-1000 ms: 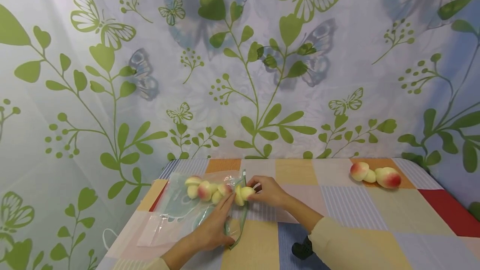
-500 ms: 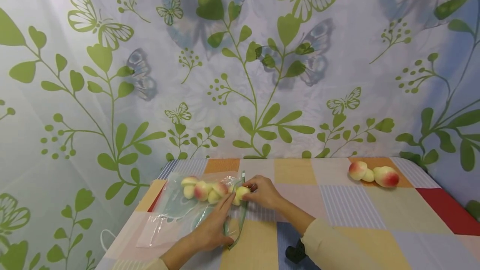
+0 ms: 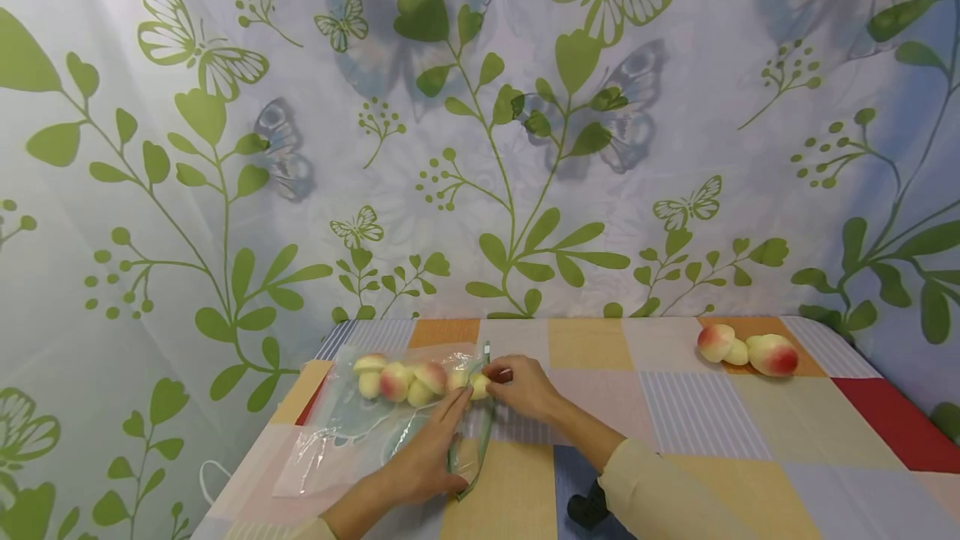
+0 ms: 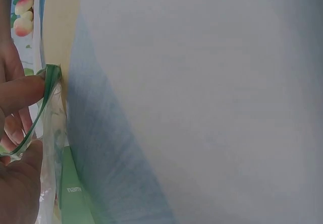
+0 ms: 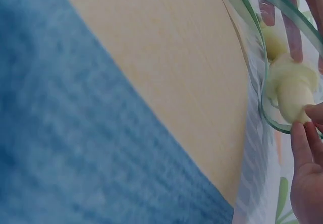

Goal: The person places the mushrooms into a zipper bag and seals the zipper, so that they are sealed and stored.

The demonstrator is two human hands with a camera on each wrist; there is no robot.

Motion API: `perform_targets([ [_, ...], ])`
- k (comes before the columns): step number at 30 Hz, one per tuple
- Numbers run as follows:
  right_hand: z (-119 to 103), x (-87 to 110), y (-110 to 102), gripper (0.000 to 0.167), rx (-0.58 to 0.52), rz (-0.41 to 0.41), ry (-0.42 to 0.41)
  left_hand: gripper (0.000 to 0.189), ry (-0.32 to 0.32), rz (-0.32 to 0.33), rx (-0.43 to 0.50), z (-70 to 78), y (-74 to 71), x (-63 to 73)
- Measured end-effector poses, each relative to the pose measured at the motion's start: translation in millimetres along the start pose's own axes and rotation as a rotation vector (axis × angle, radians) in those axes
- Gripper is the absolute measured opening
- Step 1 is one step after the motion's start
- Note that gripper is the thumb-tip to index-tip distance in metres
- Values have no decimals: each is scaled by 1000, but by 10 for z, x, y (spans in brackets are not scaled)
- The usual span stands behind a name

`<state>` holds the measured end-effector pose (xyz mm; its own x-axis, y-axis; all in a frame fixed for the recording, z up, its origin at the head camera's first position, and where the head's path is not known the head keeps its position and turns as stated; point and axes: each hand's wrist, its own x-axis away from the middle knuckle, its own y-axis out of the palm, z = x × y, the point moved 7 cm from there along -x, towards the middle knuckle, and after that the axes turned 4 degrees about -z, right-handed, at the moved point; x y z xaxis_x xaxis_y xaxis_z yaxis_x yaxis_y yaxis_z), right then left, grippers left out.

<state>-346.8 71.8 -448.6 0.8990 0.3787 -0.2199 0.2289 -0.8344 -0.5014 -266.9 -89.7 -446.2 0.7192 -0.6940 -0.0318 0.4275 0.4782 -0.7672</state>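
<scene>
A clear plastic zip bag with a green rim lies flat at the table's left, several cream toy mushrooms with red-tinged caps inside. At its mouth my right hand pinches the stem of another toy mushroom between thumb and fingertips; this mushroom is inside the rim, cap inward. My left hand lies over the bag with fingers extended and spread from the thumb. In the left wrist view its thumb presses the green rim, which stands apart in a loop.
Two more toy mushrooms lie at the table's far right. A small black object shows beneath the right sleeve. The patchwork tablecloth reaches a leaf-and-butterfly curtain behind. A white cord hangs at the left edge.
My right hand has moved left, pushing the pinched toy mushroom through the bag's mouth. The mushrooms inside have shifted left with it. My left hand keeps its place.
</scene>
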Motion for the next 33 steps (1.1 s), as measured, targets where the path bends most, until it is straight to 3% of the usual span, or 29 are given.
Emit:
perform_targets([
  [6,-22,-3,90,21,-62,-127,-32,129,10,14,-9,-10,19,-4],
  [10,-6,65,64,26,-126,-178,9,129,28,32,-25,-9,41,0],
  [18,4,154,-58,29,-123,-195,3,127,27,48,-39,-23,81,7],
  [33,75,219,-435,35,-110,-171,52,127,45,52,-76,25,8,4],
])
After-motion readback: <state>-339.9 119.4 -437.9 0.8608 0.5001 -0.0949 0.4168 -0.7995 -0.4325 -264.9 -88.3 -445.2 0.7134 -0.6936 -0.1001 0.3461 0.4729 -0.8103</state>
